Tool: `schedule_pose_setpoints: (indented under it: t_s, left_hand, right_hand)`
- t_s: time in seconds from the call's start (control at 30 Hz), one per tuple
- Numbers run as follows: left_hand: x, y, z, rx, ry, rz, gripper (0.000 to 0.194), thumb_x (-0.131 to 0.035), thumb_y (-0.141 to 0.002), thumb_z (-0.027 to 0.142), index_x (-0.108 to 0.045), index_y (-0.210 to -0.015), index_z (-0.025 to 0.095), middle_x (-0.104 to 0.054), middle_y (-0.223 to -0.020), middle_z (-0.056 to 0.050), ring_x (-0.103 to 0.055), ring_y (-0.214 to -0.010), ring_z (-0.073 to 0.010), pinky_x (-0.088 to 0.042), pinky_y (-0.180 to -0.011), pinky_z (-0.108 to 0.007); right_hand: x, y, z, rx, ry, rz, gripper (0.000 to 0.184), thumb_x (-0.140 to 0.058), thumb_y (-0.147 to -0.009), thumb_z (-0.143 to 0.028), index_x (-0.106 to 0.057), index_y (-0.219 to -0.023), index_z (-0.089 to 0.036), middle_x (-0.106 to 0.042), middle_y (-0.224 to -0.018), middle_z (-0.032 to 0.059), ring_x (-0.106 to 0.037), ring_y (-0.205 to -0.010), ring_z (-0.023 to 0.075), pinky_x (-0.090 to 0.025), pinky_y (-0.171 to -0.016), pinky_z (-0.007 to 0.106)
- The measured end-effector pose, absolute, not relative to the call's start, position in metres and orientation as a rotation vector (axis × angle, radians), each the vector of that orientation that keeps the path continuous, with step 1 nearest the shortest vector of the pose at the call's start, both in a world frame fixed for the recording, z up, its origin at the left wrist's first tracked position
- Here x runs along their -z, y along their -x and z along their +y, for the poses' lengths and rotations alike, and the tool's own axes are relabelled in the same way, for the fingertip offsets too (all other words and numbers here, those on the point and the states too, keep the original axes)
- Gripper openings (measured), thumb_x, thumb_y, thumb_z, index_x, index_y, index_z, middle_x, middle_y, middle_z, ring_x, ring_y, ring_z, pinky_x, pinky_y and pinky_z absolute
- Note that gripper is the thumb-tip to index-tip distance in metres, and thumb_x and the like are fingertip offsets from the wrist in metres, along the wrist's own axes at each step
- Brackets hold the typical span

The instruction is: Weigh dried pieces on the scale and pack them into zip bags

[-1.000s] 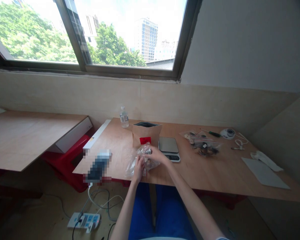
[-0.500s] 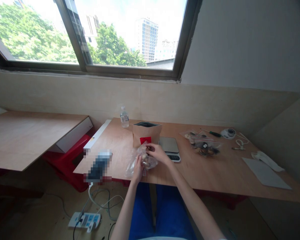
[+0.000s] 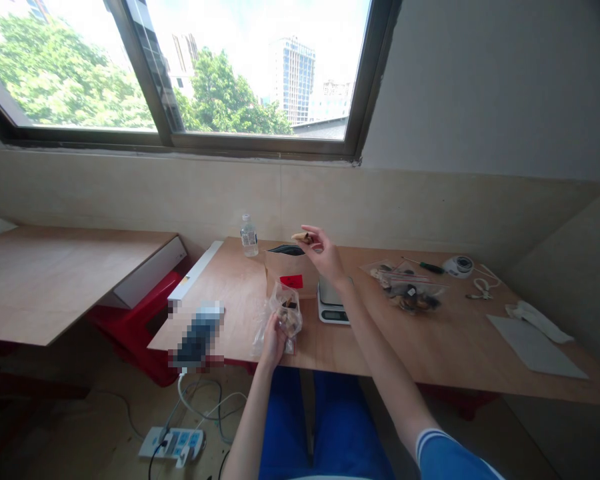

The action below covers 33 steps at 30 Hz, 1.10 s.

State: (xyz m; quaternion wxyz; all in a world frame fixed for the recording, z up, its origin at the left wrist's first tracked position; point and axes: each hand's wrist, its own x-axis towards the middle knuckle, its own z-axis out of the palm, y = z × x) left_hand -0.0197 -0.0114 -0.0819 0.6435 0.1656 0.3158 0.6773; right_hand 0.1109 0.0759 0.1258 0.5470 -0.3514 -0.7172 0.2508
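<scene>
In my left hand (image 3: pixel 274 339) is a clear plastic bag (image 3: pixel 290 321), its top open, with pale and brown dried pieces inside that look like mushroom. The fingers are closed on the bag's side near the table's front edge. My right hand (image 3: pixel 323 252) is raised above a brown paper pouch (image 3: pixel 275 270) and pinches a small tan and dark brown dried piece (image 3: pixel 301 237). The pouch stands upright with its mouth open and a red label (image 3: pixel 291 281) on its front. Beside it sits a white kitchen scale (image 3: pixel 329 312), partly hidden by my right forearm.
Plastic bags of dark and pale pieces (image 3: pixel 413 298) lie to the right, near a green-handled screwdriver (image 3: pixel 431 267) and a white dome camera (image 3: pixel 459 267). A water bottle (image 3: pixel 249 239) stands at the back. A blurred phone (image 3: pixel 199 333) and its cable are at the left edge.
My right hand has come up out of the plastic bag with a small dried piece and moved over the pouch. My left hand still holds the bag, now more upright.
</scene>
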Motion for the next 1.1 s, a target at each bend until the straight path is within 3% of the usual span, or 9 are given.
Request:
schedule_pose_setpoints:
  t_s: [0.13,0.27,0.6,0.8,0.93,1.1]
  left_hand:
    - [0.083,0.02,-0.011,-1.536,-0.367,0.712,0.024,-0.063,-0.075,0.032,-0.06,-0.092,0.015,-0.067,-0.086,-0.004,-0.064,-0.076,-0.0142,-0.05,-0.072,-0.027]
    - [0.084,0.021,-0.012,-1.525,-0.367,0.71,0.026,-0.063,-0.074,0.033,-0.059,-0.094,0.015,-0.067,-0.09,-0.005,-0.064,-0.079,-0.0155,-0.05,-0.074,-0.029]
    - [0.085,0.021,-0.011,-1.531,-0.358,0.687,0.026,-0.063,-0.075,0.031,-0.059,-0.096,0.015,-0.067,-0.093,-0.006,-0.064,-0.084,-0.016,-0.05,-0.077,-0.029]
    - [0.077,0.021,-0.014,-1.498,-0.345,0.682,0.025,-0.059,-0.078,0.032,-0.06,-0.096,0.015,-0.067,-0.091,-0.007,-0.064,-0.082,-0.0168,-0.049,-0.077,-0.029]
    - [0.069,0.023,-0.019,-1.5,-0.346,0.668,0.026,-0.059,-0.077,0.027,-0.059,-0.1,0.017,-0.067,-0.089,-0.005,-0.063,-0.079,-0.0157,-0.049,-0.073,-0.027]
    - [0.065,0.022,-0.023,-1.458,-0.474,0.591,0.051,-0.063,-0.071,0.014,-0.051,-0.12,0.021,-0.064,-0.102,-0.006,-0.062,-0.08,-0.0147,-0.048,-0.069,-0.025]
  right_hand:
    - [-0.118,-0.1,0.094,-0.315,0.965,-1.874,0.021,-0.056,-0.084,-0.028,-0.062,-0.104,-0.023,-0.068,-0.1,0.0038,-0.058,-0.092,0.0194,-0.04,-0.086,0.033]
    - [-0.1,-0.093,0.098,-0.167,1.059,-1.906,0.019,-0.056,-0.085,-0.027,-0.062,-0.102,-0.023,-0.069,-0.1,0.0051,-0.058,-0.093,0.023,-0.035,-0.087,0.037]
    - [-0.093,-0.104,0.089,-0.236,0.912,-1.963,0.018,-0.049,-0.088,-0.026,-0.063,-0.1,-0.025,-0.068,-0.108,0.0019,-0.059,-0.103,0.0194,-0.031,-0.095,0.036]
    - [-0.09,-0.11,0.082,-0.189,0.914,-2.07,0.025,-0.043,-0.089,-0.025,-0.062,-0.106,-0.024,-0.054,-0.131,0.0049,-0.042,-0.126,0.0206,-0.019,-0.106,0.044]
    - [-0.091,-0.111,0.059,-0.174,0.852,-1.914,0.032,-0.043,-0.086,-0.017,-0.057,-0.114,-0.021,-0.052,-0.13,0.008,-0.043,-0.123,0.0199,-0.026,-0.104,0.04]
    - [-0.069,-0.111,0.038,-0.475,0.831,-1.964,0.028,-0.039,-0.081,-0.006,-0.064,-0.085,-0.018,-0.065,-0.09,0.0056,-0.06,-0.089,0.0163,-0.045,-0.081,0.029]
